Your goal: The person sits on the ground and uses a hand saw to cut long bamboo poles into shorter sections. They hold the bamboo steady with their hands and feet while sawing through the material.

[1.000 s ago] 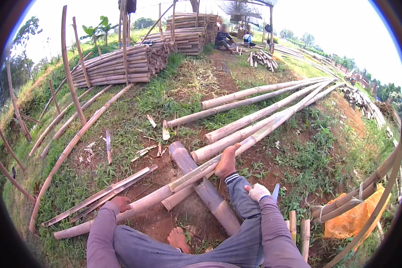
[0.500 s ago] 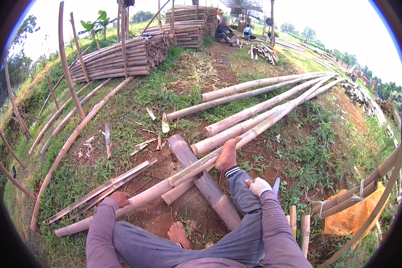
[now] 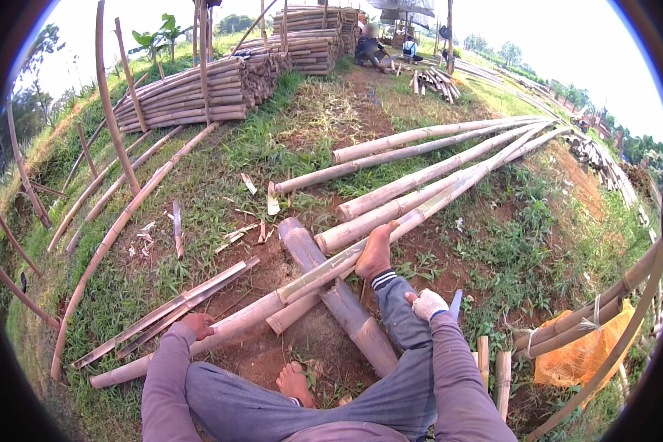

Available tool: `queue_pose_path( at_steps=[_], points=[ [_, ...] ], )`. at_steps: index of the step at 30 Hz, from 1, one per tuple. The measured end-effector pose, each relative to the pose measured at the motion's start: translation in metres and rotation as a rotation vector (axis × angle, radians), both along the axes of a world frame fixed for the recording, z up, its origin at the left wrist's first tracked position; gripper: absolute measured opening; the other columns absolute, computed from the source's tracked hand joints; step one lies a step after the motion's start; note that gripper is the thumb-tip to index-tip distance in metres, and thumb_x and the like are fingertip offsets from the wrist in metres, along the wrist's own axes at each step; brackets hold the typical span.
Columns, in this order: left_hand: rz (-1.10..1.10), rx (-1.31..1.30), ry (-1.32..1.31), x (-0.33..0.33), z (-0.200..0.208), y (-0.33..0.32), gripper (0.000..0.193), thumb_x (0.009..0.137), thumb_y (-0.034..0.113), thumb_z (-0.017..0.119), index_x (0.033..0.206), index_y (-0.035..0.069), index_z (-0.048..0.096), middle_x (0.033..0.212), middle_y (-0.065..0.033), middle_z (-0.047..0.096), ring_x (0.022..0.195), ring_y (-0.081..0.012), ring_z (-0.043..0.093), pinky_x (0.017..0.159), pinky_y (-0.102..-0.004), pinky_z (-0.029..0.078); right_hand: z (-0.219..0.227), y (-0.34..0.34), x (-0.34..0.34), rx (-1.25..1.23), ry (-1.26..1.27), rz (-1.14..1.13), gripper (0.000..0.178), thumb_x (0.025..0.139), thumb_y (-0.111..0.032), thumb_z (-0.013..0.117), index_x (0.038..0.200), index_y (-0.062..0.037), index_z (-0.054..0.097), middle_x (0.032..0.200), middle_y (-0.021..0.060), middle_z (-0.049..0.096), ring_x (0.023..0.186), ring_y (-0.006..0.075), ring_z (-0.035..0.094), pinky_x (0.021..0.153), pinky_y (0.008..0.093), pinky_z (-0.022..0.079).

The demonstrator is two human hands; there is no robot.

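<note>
1. Left hand (image 3: 198, 325), bare: grip laid on long bamboo pole (image 3: 244, 319), near its lower-left end; whether wrapped fully round, cannot tell.
2. Right hand (image 3: 429, 304), white-gloved: grip curled at bent right leg (image 3: 401, 315), apart from pole; blade (image 3: 455, 303) just beside, hold on it unclear.
3. Pole: long axis lower left to upper right, crossing thicker log (image 3: 350, 319), right foot (image 3: 376, 254) on it; left hand nearer.

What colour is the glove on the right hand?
The glove is white; it shows best in the head view.
</note>
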State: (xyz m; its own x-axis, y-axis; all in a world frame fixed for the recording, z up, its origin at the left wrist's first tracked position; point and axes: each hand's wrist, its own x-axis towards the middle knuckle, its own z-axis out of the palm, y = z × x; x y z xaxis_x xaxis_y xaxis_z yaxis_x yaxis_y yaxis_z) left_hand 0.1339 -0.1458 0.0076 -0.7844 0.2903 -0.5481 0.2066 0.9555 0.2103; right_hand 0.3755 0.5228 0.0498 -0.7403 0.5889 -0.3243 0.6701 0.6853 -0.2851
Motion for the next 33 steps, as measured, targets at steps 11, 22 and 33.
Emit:
queue_pose_path(
  at_steps=[11, 22, 33],
  points=[
    [-0.021, 0.087, 0.038, 0.013, 0.021, 0.002, 0.057, 0.096, 0.051, 0.076, 0.14, 0.015, 0.07, 0.113, -0.0159, 0.08, 0.107, -0.0338, 0.076, 0.097, -0.0457, 0.057, 0.002, 0.03, 0.027, -0.036, 0.46, -0.159, 0.061, 0.098, -0.053, 0.076, 0.116, 0.0054, 0.076, 0.111, 0.0296, 0.078, 0.107, 0.044, 0.075, 0.094, 0.047, 0.057],
    [-0.063, 0.083, 0.056, 0.001, 0.019, 0.017, 0.064, 0.092, 0.049, 0.078, 0.143, 0.012, 0.069, 0.113, -0.0156, 0.078, 0.11, -0.0334, 0.074, 0.1, -0.0446, 0.057, -0.143, 0.035, 0.183, 0.111, -0.138, -0.057, 0.046, 0.104, -0.039, 0.069, 0.119, 0.0033, 0.075, 0.108, 0.0204, 0.08, 0.092, 0.035, 0.077, 0.081, 0.0434, 0.059],
    [-0.048, 0.057, 0.037, 0.004, 0.034, 0.029, 0.062, 0.095, 0.047, 0.077, 0.146, 0.014, 0.067, 0.119, -0.0164, 0.079, 0.111, -0.0326, 0.074, 0.1, -0.0448, 0.057, -0.167, 0.007, 0.185, 0.113, -0.138, -0.145, 0.035, 0.104, -0.034, 0.068, 0.114, -0.0013, 0.076, 0.101, 0.0174, 0.078, 0.086, 0.0335, 0.077, 0.076, 0.0431, 0.059]
  ],
)
